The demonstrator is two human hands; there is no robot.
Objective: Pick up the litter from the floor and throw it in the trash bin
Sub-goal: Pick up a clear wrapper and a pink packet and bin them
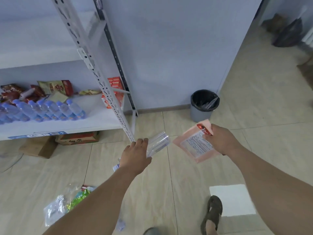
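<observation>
Already, left hand (135, 156) grips clear cup (158, 144), right hand (220, 140) pinches pink packet (194, 146); a loose toss could miss the bin (201, 112) at twelve o'clock.

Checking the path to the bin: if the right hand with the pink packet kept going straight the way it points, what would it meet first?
Probably the trash bin. The right hand, holding the pink packet, points up-frame toward it, with only bare floor visible between, though depth is hard to judge.
</observation>
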